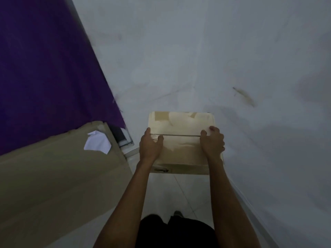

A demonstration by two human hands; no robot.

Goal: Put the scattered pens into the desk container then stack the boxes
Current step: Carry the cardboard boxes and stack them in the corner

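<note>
A taped tan cardboard box (180,129) sits in the middle of the view, close to a pale wall, its top flaps closed along a centre seam. My left hand (150,145) lies on the box's left top edge, fingers over the side and thumb on the lid. On the right top edge, my right hand (213,142) has its fingers curled over the corner. Both hands hold the box between them. No pens or desk container are in view.
A large flat cardboard box (53,185) with a white torn label (97,143) lies at the lower left. Purple cloth (44,68) covers the surface behind it. A grey-white wall (215,51) fills the top and right. Pale floor tiles (179,194) show below the box.
</note>
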